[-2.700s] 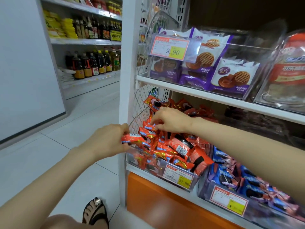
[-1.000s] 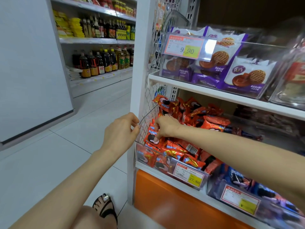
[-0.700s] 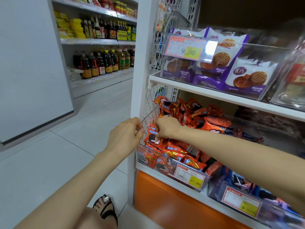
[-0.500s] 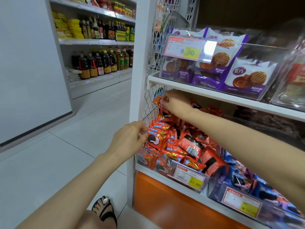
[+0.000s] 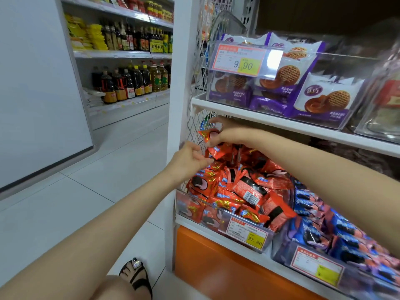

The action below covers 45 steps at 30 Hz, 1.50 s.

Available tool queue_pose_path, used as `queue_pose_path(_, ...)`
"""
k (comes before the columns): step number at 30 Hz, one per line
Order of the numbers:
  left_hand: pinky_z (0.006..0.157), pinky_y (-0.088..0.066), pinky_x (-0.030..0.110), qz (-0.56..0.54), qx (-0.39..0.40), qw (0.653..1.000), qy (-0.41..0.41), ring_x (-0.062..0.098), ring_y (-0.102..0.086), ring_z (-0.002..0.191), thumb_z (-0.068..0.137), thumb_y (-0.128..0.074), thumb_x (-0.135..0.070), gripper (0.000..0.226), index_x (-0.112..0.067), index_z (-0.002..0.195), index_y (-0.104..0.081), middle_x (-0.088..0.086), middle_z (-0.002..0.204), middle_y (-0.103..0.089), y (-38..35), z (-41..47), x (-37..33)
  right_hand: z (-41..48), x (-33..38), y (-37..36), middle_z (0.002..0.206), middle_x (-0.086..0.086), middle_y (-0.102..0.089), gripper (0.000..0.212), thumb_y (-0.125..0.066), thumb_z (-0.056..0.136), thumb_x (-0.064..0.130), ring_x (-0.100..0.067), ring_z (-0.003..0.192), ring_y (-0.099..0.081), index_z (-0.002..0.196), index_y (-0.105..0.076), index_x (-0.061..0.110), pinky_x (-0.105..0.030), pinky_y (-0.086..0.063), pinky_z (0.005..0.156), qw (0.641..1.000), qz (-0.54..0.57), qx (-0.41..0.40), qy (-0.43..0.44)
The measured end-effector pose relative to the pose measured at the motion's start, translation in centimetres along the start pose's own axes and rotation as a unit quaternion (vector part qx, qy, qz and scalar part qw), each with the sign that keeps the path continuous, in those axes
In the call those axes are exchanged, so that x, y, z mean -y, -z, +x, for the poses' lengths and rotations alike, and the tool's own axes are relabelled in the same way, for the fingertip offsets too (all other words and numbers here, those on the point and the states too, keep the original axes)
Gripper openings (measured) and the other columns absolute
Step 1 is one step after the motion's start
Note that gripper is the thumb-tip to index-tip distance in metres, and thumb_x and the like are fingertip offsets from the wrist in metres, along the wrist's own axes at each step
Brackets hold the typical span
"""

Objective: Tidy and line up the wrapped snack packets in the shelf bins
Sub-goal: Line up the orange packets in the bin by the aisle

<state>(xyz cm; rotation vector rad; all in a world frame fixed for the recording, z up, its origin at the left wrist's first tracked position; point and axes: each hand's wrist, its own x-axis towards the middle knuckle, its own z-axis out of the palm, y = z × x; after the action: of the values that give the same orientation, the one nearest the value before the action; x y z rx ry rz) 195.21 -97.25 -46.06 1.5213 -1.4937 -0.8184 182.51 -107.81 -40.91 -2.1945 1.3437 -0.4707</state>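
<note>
Centre frame: our right hand (image 5: 218, 133) pinches one orange packet (image 5: 205, 135) above the clear bin (image 5: 186, 204). We cannot tell whether our left hand (image 5: 186, 156) grips anything. The orange heap (image 5: 242, 187) lies jumbled, so we judge most lining-up remains.

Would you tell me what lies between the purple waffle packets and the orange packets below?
The white shelf board and the right hand beneath it; head view.

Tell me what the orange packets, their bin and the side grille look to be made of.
The orange packets look like glossy plastic or foil film: crinkled, with bright glints. The bin seems clear hard plastic: packets show through its front wall. The side grille is probably white-coated metal: a thin diamond lattice.
</note>
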Motion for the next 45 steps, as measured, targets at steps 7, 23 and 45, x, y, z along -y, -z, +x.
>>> queue_pose_path(7, 0.067, -0.045, 0.026, 0.078, 0.027, 0.994, -0.073, 0.018, -0.055, 0.075, 0.080, -0.073, -0.022, 0.024, -0.010, 0.095, -0.059, 0.003, 0.083, -0.060, -0.2, 1.8, -1.8, -5.9, -1.1, 1.1, 0.069, -0.004, -0.059, 0.026, -0.071, 0.081, 0.023, -0.010, 0.053, -0.060, 0.093, -0.052, 0.010, -0.022, -0.054, 0.050, 0.991, 0.120, 0.042, -0.033)
queue_pose_path(23, 0.086, -0.040, 0.032, 0.551, 0.197, 0.777, -0.232, 0.022, -0.047, 0.111, 0.075, -0.075, -0.030, 0.050, -0.016, 0.116, -0.050, 0.002, 0.118, -0.051, 0.0, 3.9, 0.9, -10.1, -4.5, 4.6, 0.094, 0.011, -0.065, 0.031, -0.071, 0.077, 0.044, -0.011, 0.093, -0.060, 0.102, -0.067, 0.026, -0.034, -0.048, 0.086, 0.960, -0.263, 0.050, 0.086)
queue_pose_path(45, 0.068, -0.050, 0.021, 0.187, 0.155, 0.964, -0.111, 0.016, -0.065, 0.086, 0.092, -0.056, -0.033, 0.021, -0.013, 0.098, -0.053, 0.002, 0.093, -0.067, 0.2, 2.3, -2.2, -12.3, -4.9, 6.5, 0.114, 0.011, -0.057, 0.065, -0.082, 0.068, 0.029, -0.010, 0.105, -0.055, 0.123, -0.048, 0.036, -0.031, -0.043, 0.095, 0.973, -0.180, 0.049, 0.134)
